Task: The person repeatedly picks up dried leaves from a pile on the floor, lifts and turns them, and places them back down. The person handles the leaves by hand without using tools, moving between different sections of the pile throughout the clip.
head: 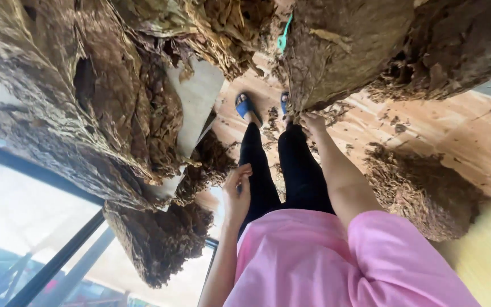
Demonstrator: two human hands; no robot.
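My right hand reaches forward and down, fingers closed on the lower edge of a big bundle of dried brown leaves. That bundle hangs over the floor just beyond my feet in blue sandals. My left hand hovers beside my left thigh with its fingers curled together. Whether it holds anything is unclear. I wear a pink shirt and black trousers.
More heaps of dried leaves lie around: a large one at the left over a pale board, one at the lower left and a low pile on the right. The floor is wood planks strewn with leaf crumbs. Dark-framed glass is on the left.
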